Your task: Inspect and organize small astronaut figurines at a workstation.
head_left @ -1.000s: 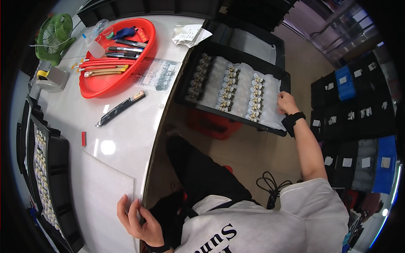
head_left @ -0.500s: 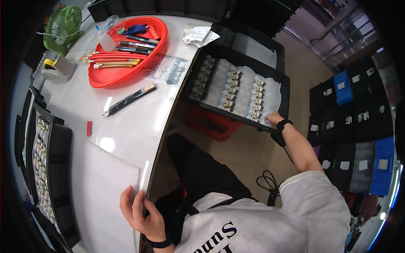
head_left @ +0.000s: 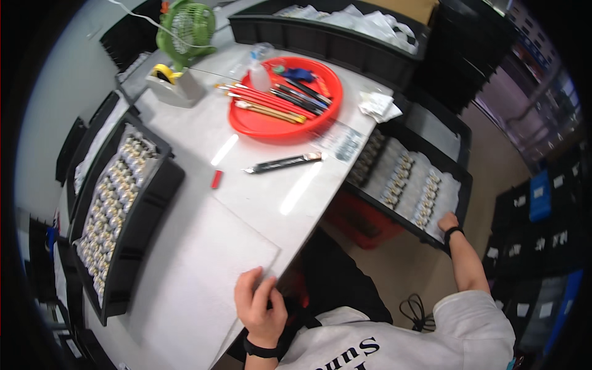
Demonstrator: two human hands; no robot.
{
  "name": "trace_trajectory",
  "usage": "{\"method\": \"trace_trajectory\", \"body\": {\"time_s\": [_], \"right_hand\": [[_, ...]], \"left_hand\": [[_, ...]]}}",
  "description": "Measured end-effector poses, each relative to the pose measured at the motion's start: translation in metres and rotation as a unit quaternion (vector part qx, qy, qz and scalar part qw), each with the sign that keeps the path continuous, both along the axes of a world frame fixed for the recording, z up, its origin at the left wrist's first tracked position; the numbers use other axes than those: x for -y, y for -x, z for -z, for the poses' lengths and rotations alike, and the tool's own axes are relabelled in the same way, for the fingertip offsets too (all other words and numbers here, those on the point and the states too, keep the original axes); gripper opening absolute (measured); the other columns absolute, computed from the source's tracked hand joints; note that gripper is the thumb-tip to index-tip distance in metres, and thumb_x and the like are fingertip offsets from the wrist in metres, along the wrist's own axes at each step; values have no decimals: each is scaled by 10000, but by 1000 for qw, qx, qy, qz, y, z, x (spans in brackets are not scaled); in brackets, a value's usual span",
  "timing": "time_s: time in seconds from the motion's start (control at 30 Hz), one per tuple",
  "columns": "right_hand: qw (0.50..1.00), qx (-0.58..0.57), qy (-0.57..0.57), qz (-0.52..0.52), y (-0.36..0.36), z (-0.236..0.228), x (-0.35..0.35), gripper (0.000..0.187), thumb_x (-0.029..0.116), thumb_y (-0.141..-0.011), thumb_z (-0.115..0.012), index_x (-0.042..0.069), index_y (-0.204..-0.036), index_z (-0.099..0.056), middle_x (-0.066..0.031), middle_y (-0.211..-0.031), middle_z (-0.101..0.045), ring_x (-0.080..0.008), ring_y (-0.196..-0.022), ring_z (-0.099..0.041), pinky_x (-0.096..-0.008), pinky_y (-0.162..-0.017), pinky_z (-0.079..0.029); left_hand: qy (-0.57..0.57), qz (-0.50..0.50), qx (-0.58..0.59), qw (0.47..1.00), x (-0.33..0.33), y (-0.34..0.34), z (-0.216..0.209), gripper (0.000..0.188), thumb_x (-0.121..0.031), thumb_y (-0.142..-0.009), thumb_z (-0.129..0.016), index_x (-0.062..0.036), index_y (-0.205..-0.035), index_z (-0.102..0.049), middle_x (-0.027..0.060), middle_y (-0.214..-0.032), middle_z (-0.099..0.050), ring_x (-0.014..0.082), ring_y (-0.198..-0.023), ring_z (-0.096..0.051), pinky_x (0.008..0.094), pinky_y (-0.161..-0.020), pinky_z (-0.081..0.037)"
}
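My left hand [head_left: 262,308] rests at the table's front edge, fingers bent and apart, holding nothing I can see. It lies beside a white sheet [head_left: 185,271] on the table. Off to the right, my right hand [head_left: 448,223] is closed at the near right corner of a black tray [head_left: 464,188]; what its fingers hold is hidden. Inside that tray, rows of small white-and-gold pieces [head_left: 427,200] lie between strips of white padding [head_left: 410,185]. Another black tray [head_left: 145,228], tilted on the table's left, carries many similar small pieces [head_left: 111,216].
A red oval tray [head_left: 262,129] holds brushes, pens and a squeeze bottle [head_left: 259,77]. Nearby are a black slim packet [head_left: 283,163], a red block [head_left: 216,179], a tape dispenser [head_left: 179,89], a green fan [head_left: 185,34] and crumpled paper [head_left: 377,106]. Black bins [head_left: 524,209] stand at right.
The view has swung left, so the table and both trays appear farther right. My right hand stays at the same tray corner, and my left hand stays at the table edge.
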State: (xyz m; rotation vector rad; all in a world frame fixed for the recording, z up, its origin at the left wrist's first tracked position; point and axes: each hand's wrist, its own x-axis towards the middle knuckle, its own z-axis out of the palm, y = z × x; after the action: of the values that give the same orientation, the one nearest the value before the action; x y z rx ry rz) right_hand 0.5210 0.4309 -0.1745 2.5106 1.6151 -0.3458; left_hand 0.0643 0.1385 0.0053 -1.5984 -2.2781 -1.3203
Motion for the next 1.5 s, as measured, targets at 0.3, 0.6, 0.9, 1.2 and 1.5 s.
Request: {"method": "trace_trajectory", "body": {"time_s": [0.3,0.6,0.9,1.2,1.5], "right_hand": [[923,-217,-247,-199,55,-91,-68,360,175,-689,-636,-4,-992,-562,-134,-815,-628,-266,-781,-611,-350,-665,-484],[737,-456,-375,-330,261,-312,-196,178,71,-708,-583,1,-868,-622,-28,-751,-607,-97,-653,-551,-214,-619,-434],[812,-181,-479,-280,331,-299,-303,401,68,-647,-555,73,-1048,-552,-170,-1011,-589,-321,-976,-551,-384,-838,-438],[451,-422,-706,-347,263,-399,-239,367,193,-839,-572,32,-1162,-504,-90,-1093,-559,-186,-990,-529,-293,-867,-405],[566,-637,-345,-393,198,-304,-25,361,164,-854,-443,-56,-1139,-471,-133,-1095,-543,-227,-954,-554,-328,-818,-448]], "left_hand": [[-32,-2,-4,999,2,-2,-5,211,82,-593,-561,0,-785,-595,141,-926,-557,310,-846,-543,361,-724,-457],[-35,-8,-35,999,-3,-6,-24,164,39,-677,-574,-4,-833,-600,162,-941,-570,325,-848,-548,376,-742,-449],[-38,-20,-10,999,4,4,-8,205,76,-596,-573,-1,-785,-586,136,-905,-562,304,-848,-548,358,-723,-464],[-52,19,32,998,7,6,-7,195,68,-633,-575,12,-820,-567,118,-950,-543,288,-887,-532,331,-734,-460],[-50,174,211,961,-28,-31,-66,236,-3,-702,-626,-26,-936,-601,131,-1027,-557,292,-948,-549,320,-815,-438]]}}
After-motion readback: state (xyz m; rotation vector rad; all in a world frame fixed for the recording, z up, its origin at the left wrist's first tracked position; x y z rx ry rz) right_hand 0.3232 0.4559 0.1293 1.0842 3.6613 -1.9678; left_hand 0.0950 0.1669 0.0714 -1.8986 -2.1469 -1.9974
